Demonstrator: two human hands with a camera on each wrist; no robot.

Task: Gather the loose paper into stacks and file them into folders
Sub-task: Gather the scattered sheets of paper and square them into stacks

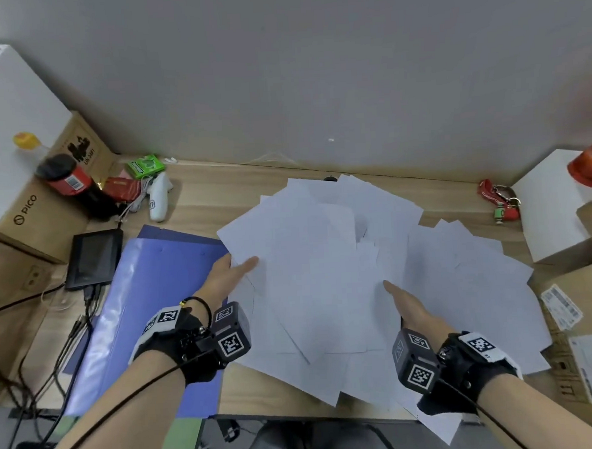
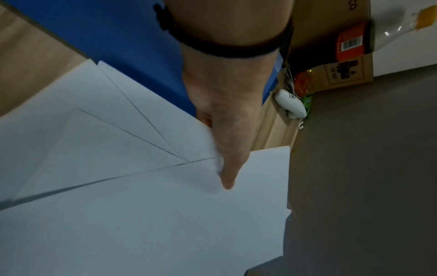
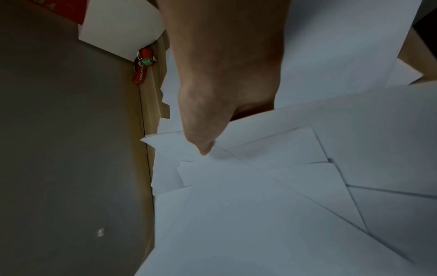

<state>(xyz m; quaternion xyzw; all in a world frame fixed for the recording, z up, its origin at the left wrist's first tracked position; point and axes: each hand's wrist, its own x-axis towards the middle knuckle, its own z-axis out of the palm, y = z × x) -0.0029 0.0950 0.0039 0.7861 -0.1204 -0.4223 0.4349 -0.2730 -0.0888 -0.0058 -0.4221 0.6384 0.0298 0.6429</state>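
At the middle of the wooden desk (image 1: 218,201), loose white sheets of paper (image 1: 324,274) lie fanned and overlapping, their long axes pointing in many directions; some overhang the near edge. The left hand (image 1: 230,272) holds the left margin of the pile, thumb on top and fingers hidden beneath the sheets. The right hand (image 1: 412,307) meets the pile's middle, thumb over a sheet edge, remaining fingers concealed. Blue folders (image 1: 147,300) lie flat just left of the paper, long axis running away from the person. The left wrist view alone shows the thumb (image 2: 228,168) lying straight on the paper; the right wrist view shows a lifted sheet edge (image 3: 307,115) covering the fingers. A keychain (image 1: 499,201) lies well right.
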